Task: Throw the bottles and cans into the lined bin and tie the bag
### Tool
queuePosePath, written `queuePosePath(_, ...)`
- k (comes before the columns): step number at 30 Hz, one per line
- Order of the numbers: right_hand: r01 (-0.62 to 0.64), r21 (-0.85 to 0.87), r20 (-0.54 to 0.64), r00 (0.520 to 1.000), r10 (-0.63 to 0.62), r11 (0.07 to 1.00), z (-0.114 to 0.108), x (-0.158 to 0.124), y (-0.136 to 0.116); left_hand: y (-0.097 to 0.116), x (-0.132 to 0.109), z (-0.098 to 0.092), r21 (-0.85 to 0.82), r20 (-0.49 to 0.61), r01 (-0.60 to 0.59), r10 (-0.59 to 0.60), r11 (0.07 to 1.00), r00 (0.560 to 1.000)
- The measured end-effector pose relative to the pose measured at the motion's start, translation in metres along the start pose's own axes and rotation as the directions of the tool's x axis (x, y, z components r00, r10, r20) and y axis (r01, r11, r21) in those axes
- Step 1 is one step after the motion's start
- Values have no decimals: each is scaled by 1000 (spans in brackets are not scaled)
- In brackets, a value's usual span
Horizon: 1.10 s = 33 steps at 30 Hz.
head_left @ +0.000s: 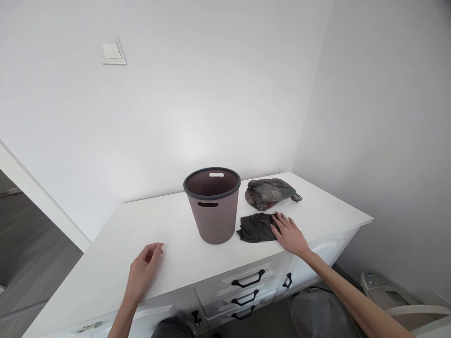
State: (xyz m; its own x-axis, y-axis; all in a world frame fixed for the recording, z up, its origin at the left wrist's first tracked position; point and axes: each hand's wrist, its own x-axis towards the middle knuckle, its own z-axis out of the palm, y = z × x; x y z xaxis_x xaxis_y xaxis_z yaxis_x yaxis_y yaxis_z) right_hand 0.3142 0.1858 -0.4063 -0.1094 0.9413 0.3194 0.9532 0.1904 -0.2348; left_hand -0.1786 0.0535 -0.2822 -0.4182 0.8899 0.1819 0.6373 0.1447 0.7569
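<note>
A mauve round bin with a dark grey rim and handle slots stands upright on the white countertop; nothing shows inside it. Just right of it lies a flat, crumpled black plastic bag. My right hand rests on that bag's right end, fingers stretched flat and apart. Behind it sits a tied, filled dark bag. My left hand hovers over the counter's front left, fingers loosely curled with nothing visible in them.
Drawers with black handles run under the counter. A light switch is on the wall. On the floor at right are a grey plastic bag and a white appliance. A doorway opens at left.
</note>
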Motion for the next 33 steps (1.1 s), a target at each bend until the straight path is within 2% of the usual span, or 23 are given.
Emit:
queuePosePath(6, 77, 135, -61, 996, -69, 988, -7, -19, -19, -5, -6, 1, 5, 36, -16, 16, 1000, 999)
queuePosePath(8, 70, 260, -105, 993, -43, 963, -14, -29, -29, -10, -8, 1, -1, 50, -17, 17, 1000, 999)
queuePosePath(10, 17, 427, -124, 991, 40, 904, -25, -41, -40, -11, -12, 2, -27, 58, 4, -3, 1000, 998)
queuePosePath(12, -83, 605, -82, 983, 166, 792, -38, -55, -55, -5, -20, 3, -89, 39, 23, -20, 996, 999)
queuePosePath(15, -225, 821, 49, 943, 328, 525, -53, -77, -82, 18, -40, 9, -191, 27, -11, 16, 982, 1000)
queuePosePath(19, -295, 947, 227, 896, 382, 128, -61, -102, -124, 61, -74, 26, -234, 197, -61, 108, 970, 974)
queuePosePath(21, -308, 951, 294, 887, 356, -19, -65, -111, -144, 81, -89, 31, -253, 287, -66, 140, 965, 948)
queuePosePath(25, -287, 929, 334, 923, 193, -234, -84, -122, -180, 110, -112, 24, -308, 458, -100, 240, 946, 856)
queuePosePath(27, -337, 860, 412, 902, 132, -382, -98, -128, -195, 121, -118, 14, -341, 511, -87, 262, 936, 819)
queuePosePath(29, -387, 776, 503, 856, 120, -498, -110, -134, -207, 129, -122, 5, -361, 531, -53, 252, 931, 809)
queuePosePath(31, -404, 737, 548, 827, 128, -542, -116, -139, -215, 135, -125, -1, -346, 540, -17, 214, 938, 814)
queuePosePath(33, -421, 734, 559, 820, 123, -533, -118, -142, -219, 140, -126, -5, -327, 539, -16, 200, 945, 818)
